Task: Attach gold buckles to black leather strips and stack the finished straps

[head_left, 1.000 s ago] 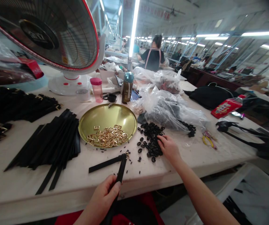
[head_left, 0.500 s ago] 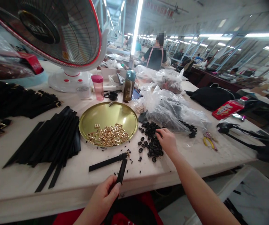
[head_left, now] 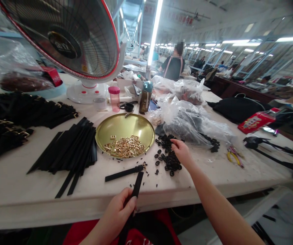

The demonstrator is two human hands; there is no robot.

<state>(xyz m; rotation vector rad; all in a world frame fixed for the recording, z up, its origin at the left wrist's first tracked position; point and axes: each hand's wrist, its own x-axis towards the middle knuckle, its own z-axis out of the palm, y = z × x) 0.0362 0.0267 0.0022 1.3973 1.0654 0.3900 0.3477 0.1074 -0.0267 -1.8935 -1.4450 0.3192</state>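
tbh the tray (head_left: 124,127) looks like polished gold-tone metal, v. shiny w/ bright highlights; buckles (head_left: 127,147) on it = glossy gold metal too. The held strip (head_left: 137,183) looks smooth & matt, leather or synth., can't tell which. Strip pile (head_left: 71,148) has a slight sheen. Black rings (head_left: 173,161) look glossy, mat'l unclear. Bags (head_left: 189,122) = thin crinkly see-through plastic. Fan base (head_left: 85,97): smooth glossy plastic. Bench (head_left: 212,170) looks mostly matt.
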